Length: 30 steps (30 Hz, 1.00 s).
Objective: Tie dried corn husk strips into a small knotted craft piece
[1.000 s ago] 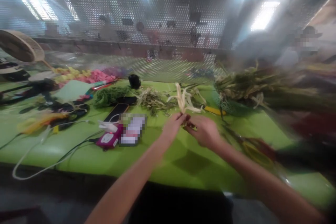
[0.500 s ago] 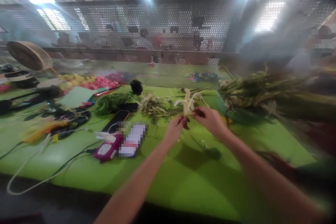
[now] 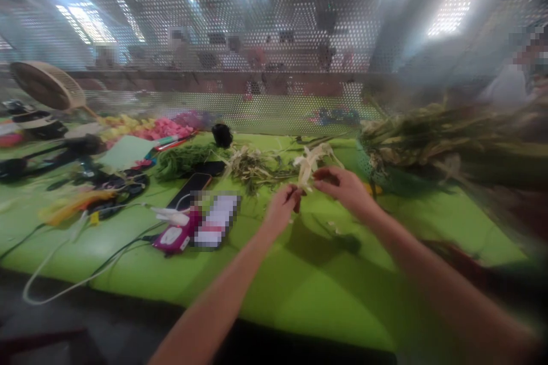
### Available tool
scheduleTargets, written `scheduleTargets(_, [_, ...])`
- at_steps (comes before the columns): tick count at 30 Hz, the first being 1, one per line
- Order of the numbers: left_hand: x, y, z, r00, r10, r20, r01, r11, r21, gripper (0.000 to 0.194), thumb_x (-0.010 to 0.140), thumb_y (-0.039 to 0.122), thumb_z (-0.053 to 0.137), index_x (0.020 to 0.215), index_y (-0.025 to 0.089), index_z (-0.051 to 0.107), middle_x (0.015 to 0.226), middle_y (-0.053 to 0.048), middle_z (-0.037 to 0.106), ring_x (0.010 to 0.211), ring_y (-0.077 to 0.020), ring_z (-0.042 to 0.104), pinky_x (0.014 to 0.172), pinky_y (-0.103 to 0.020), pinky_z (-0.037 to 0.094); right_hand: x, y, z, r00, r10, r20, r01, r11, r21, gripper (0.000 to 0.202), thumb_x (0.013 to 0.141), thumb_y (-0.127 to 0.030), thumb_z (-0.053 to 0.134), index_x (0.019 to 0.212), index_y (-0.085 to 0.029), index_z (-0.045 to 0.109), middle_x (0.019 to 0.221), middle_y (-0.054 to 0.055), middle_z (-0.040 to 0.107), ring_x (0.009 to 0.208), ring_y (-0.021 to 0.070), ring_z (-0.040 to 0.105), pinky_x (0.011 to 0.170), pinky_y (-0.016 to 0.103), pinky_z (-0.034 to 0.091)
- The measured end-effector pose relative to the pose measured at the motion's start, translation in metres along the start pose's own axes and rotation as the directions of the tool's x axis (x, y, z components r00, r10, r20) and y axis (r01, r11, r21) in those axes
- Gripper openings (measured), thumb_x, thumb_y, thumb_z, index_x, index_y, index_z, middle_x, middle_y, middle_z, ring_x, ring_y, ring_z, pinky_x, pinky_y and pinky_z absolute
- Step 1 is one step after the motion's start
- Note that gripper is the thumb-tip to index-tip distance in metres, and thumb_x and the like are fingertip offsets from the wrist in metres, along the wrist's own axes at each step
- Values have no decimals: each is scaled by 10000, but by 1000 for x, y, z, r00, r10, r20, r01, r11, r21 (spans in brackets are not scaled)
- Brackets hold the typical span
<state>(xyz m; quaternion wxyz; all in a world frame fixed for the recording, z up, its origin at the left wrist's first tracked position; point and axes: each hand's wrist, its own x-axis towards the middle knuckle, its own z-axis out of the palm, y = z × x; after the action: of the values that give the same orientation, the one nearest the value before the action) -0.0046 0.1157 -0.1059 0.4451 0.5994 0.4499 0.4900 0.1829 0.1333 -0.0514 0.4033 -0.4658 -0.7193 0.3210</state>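
A pale cream flower-like piece with peeled-back strips (image 3: 307, 166) stands upright above the green table. Its lower end is pinched in my left hand (image 3: 283, 205). Just right of it is my right hand (image 3: 342, 185), its thumb and index finger apart beside the pale strips; whether it touches them is unclear. Behind the hands lies a loose heap of dry, pale stems and husks (image 3: 250, 164). A large bundle of greenish stalks (image 3: 428, 131) rests in a green basket (image 3: 370, 157) at the right.
Left of my arms lie a lit phone (image 3: 217, 221), a dark phone (image 3: 191, 189) and a magenta power box (image 3: 173, 236) with cables. Farther left are green strands (image 3: 182, 161), pink and yellow petals (image 3: 165, 128) and a round fan (image 3: 47, 86). A perforated metal screen (image 3: 265, 68) spans the back.
The strips of the pale piece have shifted and look bunched toward the upper right. My right hand's fingers have opened away from its base. The view has tilted slightly downward.
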Motion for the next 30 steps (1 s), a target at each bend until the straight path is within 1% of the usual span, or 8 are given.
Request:
scheduleTargets(4, [-7, 8, 6, 999, -18, 50, 14, 996, 83, 257, 885, 399, 520, 822, 172, 623, 559, 33, 497, 536, -106, 451, 558, -245, 334, -3, -7, 0, 997, 73, -33, -66, 983, 170, 349, 726, -481, 731, 863, -162, 697, 774, 33, 677, 560, 105, 481, 492, 238, 362])
scheduleTargets(8, [-11, 10, 8, 996, -41, 80, 31, 993, 115, 281, 901, 405, 488, 863, 170, 638, 576, 31, 482, 545, -109, 447, 553, -249, 330, -6, -12, 2, 993, 119, -21, -108, 954, 278, 311, 702, -447, 753, 829, -172, 686, 741, 11, 637, 558, 96, 466, 479, 229, 363])
scheduleTargets(12, [-11, 7, 9, 996, -29, 85, 27, 999, 26, 299, 904, 407, 476, 917, 169, 656, 613, 19, 487, 584, -118, 455, 583, -257, 351, -8, -14, 2, 995, 101, 24, -104, 954, 281, 285, 713, -431, 753, 795, -172, 668, 720, 3, 611, 569, 96, 472, 494, 230, 381])
scheduleTargets(15, [-11, 6, 8, 995, 3, 96, 1, 999, -44, 315, 923, 386, 432, 880, 160, 648, 617, 13, 488, 606, -119, 466, 623, -261, 373, -7, -12, 3, 997, 82, 5, -80, 952, 295, 276, 698, -416, 759, 760, -175, 641, 691, -10, 582, 553, 93, 460, 488, 232, 387])
scheduleTargets(21, [-11, 6, 10, 996, -25, 91, 23, 1000, 14, 255, 904, 377, 485, 865, 165, 620, 633, 11, 537, 585, -109, 480, 596, -252, 368, -7, -15, 4, 996, 81, -44, -64, 952, 299, 302, 688, -438, 758, 783, -181, 631, 714, 10, 603, 588, 116, 502, 472, 224, 393])
scheduleTargets(25, [-9, 4, 12, 997, -55, 58, 62, 989, -133, 257, 892, 397, 504, 803, 168, 578, 591, 20, 524, 548, -102, 474, 570, -246, 361, -14, -16, 10, 997, -15, -70, 28, 982, 189, 213, 745, -389, 724, 772, -191, 651, 709, 19, 633, 585, 131, 516, 512, 246, 409])
scheduleTargets(28, [-7, 4, 11, 998, -49, -40, 37, 961, -276, 293, 864, 418, 550, 707, 171, 535, 565, 25, 495, 531, -91, 446, 553, -242, 339, -21, -11, 22, 978, -206, -42, 206, 979, 1, 60, 798, -261, 662, 787, -203, 675, 769, 28, 674, 643, 149, 564, 580, 261, 432])
scheduleTargets(30, [-6, 3, 10, 994, -45, -97, 8, 934, -357, 305, 842, 418, 589, 683, 164, 537, 569, 31, 470, 534, -80, 416, 547, -236, 316, -24, -7, 30, 934, -354, 51, 358, 921, -152, 113, 821, -154, 593, 810, -214, 687, 837, 32, 698, 729, 159, 602, 655, 266, 443])
